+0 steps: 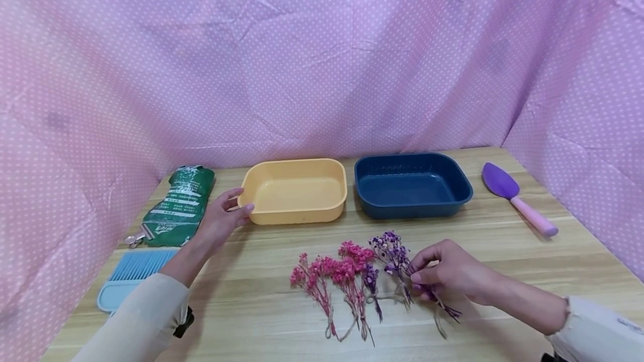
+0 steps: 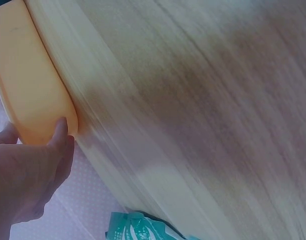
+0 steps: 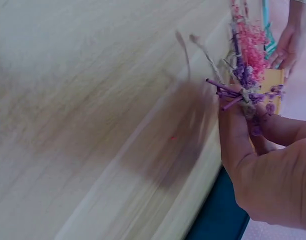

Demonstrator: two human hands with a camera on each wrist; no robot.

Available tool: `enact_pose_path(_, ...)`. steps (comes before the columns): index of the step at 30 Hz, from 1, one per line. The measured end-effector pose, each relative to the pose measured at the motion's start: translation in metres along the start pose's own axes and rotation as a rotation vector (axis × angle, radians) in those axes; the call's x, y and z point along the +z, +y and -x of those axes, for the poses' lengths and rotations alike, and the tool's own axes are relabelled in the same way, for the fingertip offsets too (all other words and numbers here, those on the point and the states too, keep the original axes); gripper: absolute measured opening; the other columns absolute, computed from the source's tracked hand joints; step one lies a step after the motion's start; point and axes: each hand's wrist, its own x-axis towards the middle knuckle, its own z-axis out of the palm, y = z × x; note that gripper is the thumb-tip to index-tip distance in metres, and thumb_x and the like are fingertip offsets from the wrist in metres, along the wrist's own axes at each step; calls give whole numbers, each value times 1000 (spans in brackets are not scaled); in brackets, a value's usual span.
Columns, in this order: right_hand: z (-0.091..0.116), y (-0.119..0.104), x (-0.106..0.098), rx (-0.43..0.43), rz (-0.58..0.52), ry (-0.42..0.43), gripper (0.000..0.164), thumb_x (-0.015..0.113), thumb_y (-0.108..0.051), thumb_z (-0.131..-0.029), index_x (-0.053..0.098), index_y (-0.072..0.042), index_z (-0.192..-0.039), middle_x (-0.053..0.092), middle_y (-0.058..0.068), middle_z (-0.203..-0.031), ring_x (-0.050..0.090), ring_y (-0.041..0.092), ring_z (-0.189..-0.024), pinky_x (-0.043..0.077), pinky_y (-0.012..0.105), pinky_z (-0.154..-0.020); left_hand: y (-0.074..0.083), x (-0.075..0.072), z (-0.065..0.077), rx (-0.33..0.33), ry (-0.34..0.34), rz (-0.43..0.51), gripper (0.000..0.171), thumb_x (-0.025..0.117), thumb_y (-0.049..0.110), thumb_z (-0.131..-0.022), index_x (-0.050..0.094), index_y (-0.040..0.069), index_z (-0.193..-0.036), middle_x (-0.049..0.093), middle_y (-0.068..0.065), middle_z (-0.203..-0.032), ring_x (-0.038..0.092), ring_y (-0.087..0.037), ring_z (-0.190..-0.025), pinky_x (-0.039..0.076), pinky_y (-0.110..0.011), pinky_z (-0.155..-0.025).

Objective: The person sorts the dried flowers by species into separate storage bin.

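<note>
My left hand (image 1: pixel 223 217) holds the left end of a yellow rectangular tray (image 1: pixel 292 218), thumb at the near corner and fingers along the side. In the left wrist view, its fingertips (image 2: pixel 60 127) lie on the tray's outer wall. Low over the table, my right hand (image 1: pixel 450 270) pinches a small bunch of purple dried flowers (image 1: pixel 445 309) by its twine-tied stems, part of it hidden by the fingers. Just left of that hand lie a pale purple bunch (image 1: pixel 392 253), a small dark purple bunch (image 1: pixel 370 278) and pink dried flowers (image 1: pixel 347 270) tied with twine.
A dark blue tray (image 1: pixel 412 211) stands right of the yellow one. A spatula (image 1: pixel 518 200) with purple head and pink handle lies far right. At left are a green bag (image 1: pixel 181 205) with a metal clip (image 1: pixel 141 236) and a light blue brush (image 1: pixel 133 275). Pink dotted cloth surrounds the table.
</note>
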Motion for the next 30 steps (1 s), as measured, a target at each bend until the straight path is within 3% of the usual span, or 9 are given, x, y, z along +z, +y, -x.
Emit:
enact_pose_path(3, 0, -4, -1, -50, -8, 23, 19, 72, -4, -83, 68, 10, -96, 67, 11, -85, 64, 16, -70, 58, 29, -62, -1, 0, 0, 4, 2, 0, 68, 62, 17, -95, 26, 8, -152, 31, -25, -148, 48, -36, -126, 48, -39, -99)
enact_pose_path(6, 0, -6, -2, -97, -50, -9, 23, 73, -8, -84, 68, 10, -97, 67, 12, -90, 65, 14, -75, 59, 28, -66, -1, 0, 0, 3, 3, 5, 68, 62, 16, -95, 26, 8, -151, 32, -25, -147, 48, -36, -125, 48, -38, -99)
enact_pose_path(12, -1, 0, -1, -125, -276, -317, 24, 62, -3, -91, 60, 17, -105, 70, 18, -86, 68, 18, -74, 59, 28, -66, -1, 0, 0, -2, 4, 0, 68, 62, 17, -95, 26, 9, -152, 31, -25, -148, 48, -35, -125, 48, -38, -99)
enact_pose_path(14, 0, 4, 1, -92, -304, -363, 24, 60, -1, -92, 58, 18, -106, 69, 19, -85, 68, 19, -73, 60, 30, -67, -1, 0, 0, -3, 4, -6, 69, 62, 17, -95, 26, 9, -152, 31, -25, -149, 48, -35, -126, 48, -39, -99)
enact_pose_path(16, 1, 7, 4, -63, -270, -328, 22, 60, 1, -91, 57, 19, -103, 68, 19, -81, 67, 19, -70, 60, 30, -65, -1, 0, 0, -4, 2, -10, 69, 63, 18, -94, 26, 10, -152, 31, -25, -149, 47, -35, -126, 48, -38, -99)
enact_pose_path(20, 2, 10, 7, -20, -89, -161, 11, 61, 4, -88, 61, 14, -94, 65, 15, -73, 63, 20, -62, 57, 29, -57, 0, 0, 0, -8, 0, -19, 70, 63, 20, -94, 25, 10, -152, 30, -25, -150, 47, -35, -127, 48, -38, -99)
enact_pose_path(24, 2, 2, 7, -58, 106, -42, 10, 67, -2, -86, 69, 5, -92, 67, 12, -75, 59, 16, -65, 52, 24, -55, 1, -1, 0, -5, 0, -9, 70, 63, 19, -94, 25, 10, -152, 30, -25, -150, 47, -36, -127, 48, -39, -99)
enact_pose_path(27, 2, -7, 6, -93, 126, 5, 17, 72, -9, -85, 72, 4, -95, 69, 9, -80, 57, 11, -69, 50, 21, -57, 1, -1, 0, -2, 0, -1, 70, 63, 18, -94, 25, 9, -152, 30, -25, -149, 47, -36, -126, 48, -39, -99)
enact_pose_path(30, 2, -13, 4, -106, 49, 19, 25, 71, -14, -86, 70, 6, -101, 70, 6, -85, 59, 10, -75, 52, 24, -64, 1, -1, 0, -3, -3, -4, 70, 62, 18, -95, 24, 9, -152, 30, -25, -149, 47, -36, -126, 48, -39, -99)
